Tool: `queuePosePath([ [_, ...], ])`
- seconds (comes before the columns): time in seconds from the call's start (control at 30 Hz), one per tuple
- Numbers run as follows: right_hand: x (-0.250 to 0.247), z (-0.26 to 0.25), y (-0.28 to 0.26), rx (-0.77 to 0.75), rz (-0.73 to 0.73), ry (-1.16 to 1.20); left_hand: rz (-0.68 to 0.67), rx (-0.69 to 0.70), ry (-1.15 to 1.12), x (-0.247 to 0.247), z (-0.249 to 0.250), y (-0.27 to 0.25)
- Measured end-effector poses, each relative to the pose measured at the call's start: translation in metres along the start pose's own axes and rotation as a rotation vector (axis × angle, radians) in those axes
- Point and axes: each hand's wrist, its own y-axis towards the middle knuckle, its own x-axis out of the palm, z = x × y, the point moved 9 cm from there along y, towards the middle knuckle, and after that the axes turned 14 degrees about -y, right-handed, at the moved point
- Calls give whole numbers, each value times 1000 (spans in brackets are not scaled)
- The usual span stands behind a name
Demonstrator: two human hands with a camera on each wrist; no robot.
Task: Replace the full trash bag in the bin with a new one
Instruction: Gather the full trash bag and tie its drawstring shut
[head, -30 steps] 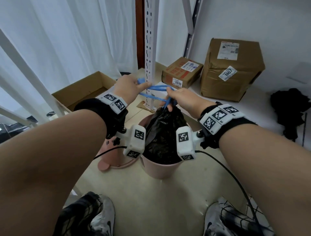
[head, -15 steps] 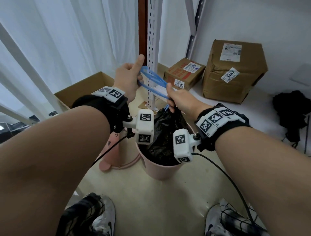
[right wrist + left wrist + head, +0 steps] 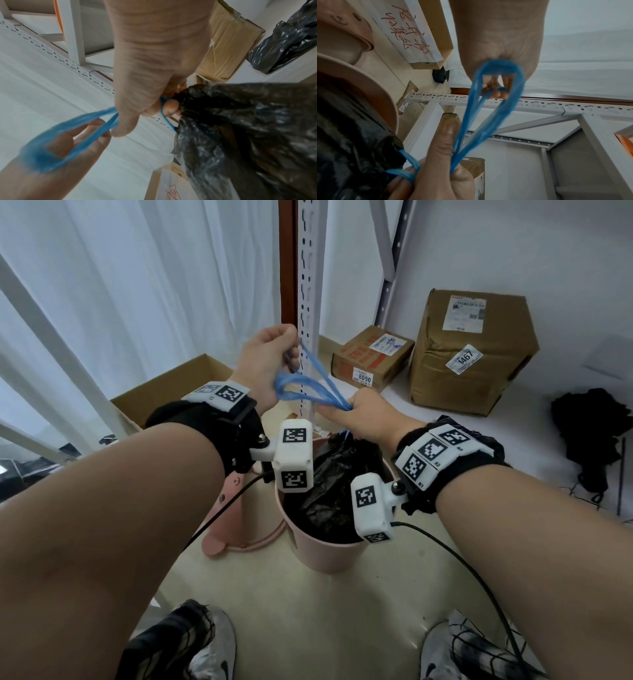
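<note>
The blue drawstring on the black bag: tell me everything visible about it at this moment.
The blue drawstring looks like a thin, soft plastic band, crinkled and slightly translucent. It comes out of the gathered neck of the black trash bag, which sits in the pink bin. The right hand pinches it just above the neck; beyond that it opens into loops pulled up and left, where the left hand holds one and its fingers hook through. No finished knot is visible.
</note>
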Motion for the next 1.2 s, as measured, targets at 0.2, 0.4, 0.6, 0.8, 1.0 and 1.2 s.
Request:
queuePosePath([
  [0.2, -9, -1, -4, -64, 46, 200, 16, 27, 72, -4, 4, -2],
  [0.4, -11, 24, -4, 79, 19, 427, -74, 132, 855, -11, 9, -6],
  [0.6, -5, 30, 0, 201, -71, 362, -382, -114, 1570, -4, -34, -19],
  [0.8, 4, 34, -7, 363, -89, 622, -294, 59, 1338, 7, -27, -12],
  [1.0, 10, 30, -3, 347, -140, 762, -303, -164, 497, 25, -40, -21],
  [1.2, 7, 28, -7, 248, -193, 862, -420, -163, 830, 23, -55, -28],
])
